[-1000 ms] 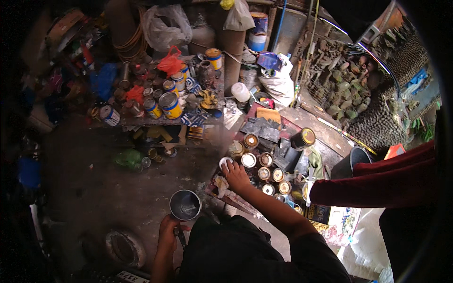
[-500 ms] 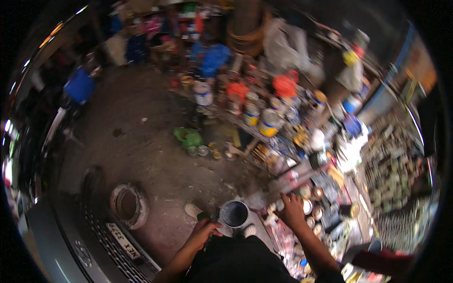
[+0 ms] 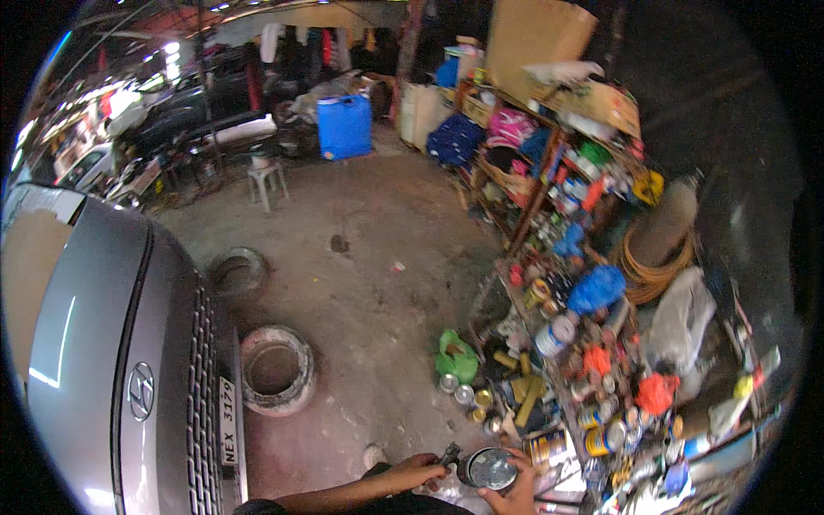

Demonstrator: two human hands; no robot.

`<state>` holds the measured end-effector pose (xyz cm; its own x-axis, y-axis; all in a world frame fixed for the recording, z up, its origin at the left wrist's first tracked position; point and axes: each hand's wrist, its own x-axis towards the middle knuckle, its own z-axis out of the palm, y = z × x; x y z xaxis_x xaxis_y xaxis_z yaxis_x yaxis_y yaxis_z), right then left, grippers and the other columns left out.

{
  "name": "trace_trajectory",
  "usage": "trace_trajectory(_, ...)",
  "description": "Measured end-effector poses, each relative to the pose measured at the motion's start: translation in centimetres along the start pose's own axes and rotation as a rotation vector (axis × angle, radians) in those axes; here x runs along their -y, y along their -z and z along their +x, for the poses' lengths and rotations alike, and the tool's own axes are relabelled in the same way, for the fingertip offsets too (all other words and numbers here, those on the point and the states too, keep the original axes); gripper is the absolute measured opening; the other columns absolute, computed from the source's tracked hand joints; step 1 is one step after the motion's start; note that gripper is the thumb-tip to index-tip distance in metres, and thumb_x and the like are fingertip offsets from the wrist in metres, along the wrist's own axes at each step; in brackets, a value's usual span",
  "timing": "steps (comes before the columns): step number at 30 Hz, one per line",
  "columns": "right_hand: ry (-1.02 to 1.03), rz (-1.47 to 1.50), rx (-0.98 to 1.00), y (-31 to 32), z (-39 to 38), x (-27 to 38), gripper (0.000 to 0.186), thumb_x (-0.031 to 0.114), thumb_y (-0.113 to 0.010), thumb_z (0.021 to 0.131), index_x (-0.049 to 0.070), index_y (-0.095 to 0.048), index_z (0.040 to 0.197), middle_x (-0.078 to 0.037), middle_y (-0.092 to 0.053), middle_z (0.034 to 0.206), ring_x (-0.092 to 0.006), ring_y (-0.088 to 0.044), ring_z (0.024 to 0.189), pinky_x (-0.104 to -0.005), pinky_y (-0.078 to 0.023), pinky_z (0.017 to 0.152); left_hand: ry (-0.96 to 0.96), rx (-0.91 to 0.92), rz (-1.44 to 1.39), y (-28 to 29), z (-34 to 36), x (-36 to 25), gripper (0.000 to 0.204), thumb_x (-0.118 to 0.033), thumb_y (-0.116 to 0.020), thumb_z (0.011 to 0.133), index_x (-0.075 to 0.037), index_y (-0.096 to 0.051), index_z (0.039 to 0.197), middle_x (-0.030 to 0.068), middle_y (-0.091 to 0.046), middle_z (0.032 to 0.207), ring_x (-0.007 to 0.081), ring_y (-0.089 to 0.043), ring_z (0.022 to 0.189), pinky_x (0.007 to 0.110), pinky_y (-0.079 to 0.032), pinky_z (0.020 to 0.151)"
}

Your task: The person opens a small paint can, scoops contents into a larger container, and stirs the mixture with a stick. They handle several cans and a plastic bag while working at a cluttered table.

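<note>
A round metal tin with a shiny, reflective top [image 3: 489, 469] is seen at the bottom edge of the view, low and slightly right of centre. The tin is held from below and from the right by the right hand [image 3: 512, 495], whose grip is closed around the tin's rim and side. The left hand [image 3: 415, 471] is placed just to the left of the tin; its fingers are curled around a small dark tool [image 3: 450, 452], though the exact kind of tool cannot be told. The tool's tip is found just beside the tin's left edge; whether it touches cannot be told.

To the right of the hands, a cluttered wooden shelf rack [image 3: 549, 184] is loaded with paint cans, bottles, bags and rags. A blue plastic bag [image 3: 596, 288] and a coil of orange hose [image 3: 657, 262] are noted on the rack. On the concrete floor [image 3: 369, 257] near the rack's foot, a green plastic bag [image 3: 457, 356] and several small open tins [image 3: 463, 393] are laid close together.

To the left, the silver front of a car [image 3: 120, 343] is seen, with its grille and plate. Just beside it, a worn round tyre rim ring [image 3: 276, 369] is lying flat on the floor. Farther back, a blue plastic drum [image 3: 345, 126] and a small pale stool [image 3: 268, 178] are standing well apart from the hands.
</note>
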<state>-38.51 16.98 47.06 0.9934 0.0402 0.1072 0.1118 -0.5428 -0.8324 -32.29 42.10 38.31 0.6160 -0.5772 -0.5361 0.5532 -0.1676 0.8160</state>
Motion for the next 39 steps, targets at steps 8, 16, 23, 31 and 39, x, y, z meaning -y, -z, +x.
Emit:
trace_trajectory(8,0.230,-0.082,0.173,-11.4,17.5,5.7,0.074,0.041,-0.074,0.092,-0.002,-0.045,0.144,-0.026,-0.046,0.146,-0.0404,-0.046,0.136,-0.0505,-0.040,0.111,-0.055,-0.169,-0.206,17.5,0.0,-1.9,0.044,-0.034,-0.065,0.096,0.005,-0.064,0.116,0.0132,-0.070,0.107,0.0244,-0.073,0.083,0.036,-0.058,0.082)
trace_trajectory(16,0.771,-0.414,0.635,-20.7,37.1,13.6,0.057,0.034,-0.069,0.095,0.008,-0.056,0.144,-0.018,-0.047,0.151,-0.0409,-0.043,0.140,-0.0559,-0.039,0.113,-0.043,-0.151,-0.295,35.0,2.2,-3.0,0.045,-0.038,-0.061,0.102,0.001,-0.064,0.125,0.0128,-0.068,0.119,0.0218,-0.069,0.104,0.036,-0.055,0.093)
trace_trajectory(23,0.983,-0.232,0.642,-32.7,56.6,17.1,0.034,0.037,-0.068,0.098,0.009,-0.073,0.116,-0.014,-0.062,0.132,-0.0364,-0.057,0.124,-0.0528,-0.049,0.103,-0.112,-0.468,-0.304,50.4,5.5,-11.8,0.065,-0.049,-0.062,0.100,0.004,-0.060,0.136,0.0168,-0.066,0.122,0.0295,-0.065,0.103,0.043,-0.055,0.087)
trace_trajectory(31,1.264,-0.030,0.520,-48.0,79.8,25.5,0.022,0.025,-0.070,0.092,0.007,-0.075,0.104,-0.013,-0.069,0.113,-0.0335,-0.063,0.110,-0.0526,-0.053,0.097,-0.392,-0.811,-0.135,70.3,6.2,-18.6,0.053,-0.051,-0.061,0.101,-0.004,-0.065,0.124,0.0088,-0.064,0.108,0.0208,-0.060,0.096,0.040,-0.052,0.083)
trace_trajectory(39,1.316,-0.163,0.886,-63.9,98.8,34.5,0.054,0.046,-0.068,0.095,0.007,-0.062,0.132,-0.019,-0.050,0.146,-0.0381,-0.048,0.136,-0.0573,-0.037,0.113,-0.340,-0.936,-0.555,91.4,6.5,-27.5,0.046,-0.041,-0.062,0.100,-0.002,-0.063,0.125,0.0093,-0.066,0.112,0.0218,-0.063,0.097,0.040,-0.052,0.088)
